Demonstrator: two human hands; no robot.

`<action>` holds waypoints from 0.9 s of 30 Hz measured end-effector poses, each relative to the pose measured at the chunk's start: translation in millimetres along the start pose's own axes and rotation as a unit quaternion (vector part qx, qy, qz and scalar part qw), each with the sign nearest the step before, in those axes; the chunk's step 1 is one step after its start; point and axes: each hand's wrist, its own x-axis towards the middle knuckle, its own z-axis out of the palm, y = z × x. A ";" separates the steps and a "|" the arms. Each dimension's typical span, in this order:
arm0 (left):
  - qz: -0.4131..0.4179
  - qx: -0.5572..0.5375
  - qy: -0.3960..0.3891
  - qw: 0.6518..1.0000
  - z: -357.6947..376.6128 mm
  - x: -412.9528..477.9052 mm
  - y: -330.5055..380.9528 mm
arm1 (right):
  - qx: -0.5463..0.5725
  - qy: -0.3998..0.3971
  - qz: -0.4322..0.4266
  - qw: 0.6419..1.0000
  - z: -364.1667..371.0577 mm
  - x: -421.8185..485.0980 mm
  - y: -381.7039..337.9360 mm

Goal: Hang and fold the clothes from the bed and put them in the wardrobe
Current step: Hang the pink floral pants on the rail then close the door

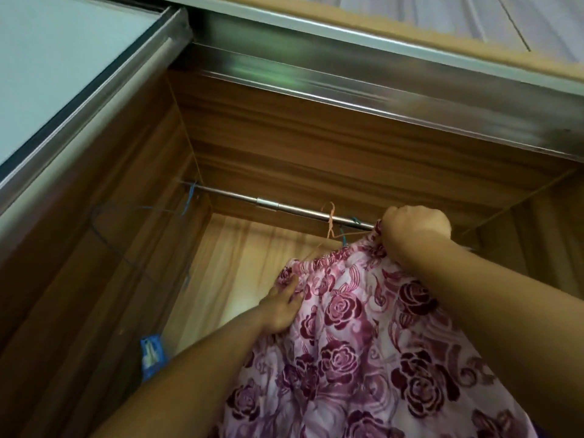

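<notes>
A pink garment with dark red roses (363,336) hangs inside the open wooden wardrobe (104,241), just below the metal rail (284,207). An orange wire hanger (330,223) hooks over the rail above the garment's gathered top edge. My right hand (414,230) grips that gathered top edge right at the rail. My left hand (282,306) lies with straight fingers against the garment's left side. The garment's lower part runs out of view at the bottom.
A blue wire hanger (189,197) hangs at the rail's left end by the wardrobe's side wall. A blue packet (152,352) sits low on the left inside. The sliding door's metal frame (94,86) and top track (363,74) border the opening.
</notes>
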 end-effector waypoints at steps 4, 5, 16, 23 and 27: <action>0.012 -0.022 -0.027 0.999 28.6 -7.9 -15.8 | 0.013 0.012 -0.028 0.999 18.0 -20.6 -10.4; 0.013 -0.039 -0.028 0.999 33.6 -11.1 -17.6 | 0.026 0.020 -0.034 0.999 21.9 -25.3 -10.8; 0.015 -0.243 -0.011 0.970 76.9 -93.2 -18.5 | 0.628 0.057 0.088 0.771 58.3 -128.8 -8.4; -0.213 0.128 0.124 0.961 124.4 -201.7 -142.8 | 0.669 -0.054 0.091 0.735 116.8 -260.4 -32.9; -0.265 0.178 0.169 0.932 147.2 -263.6 -159.5 | 0.635 -0.131 0.124 0.751 148.2 -325.4 -41.8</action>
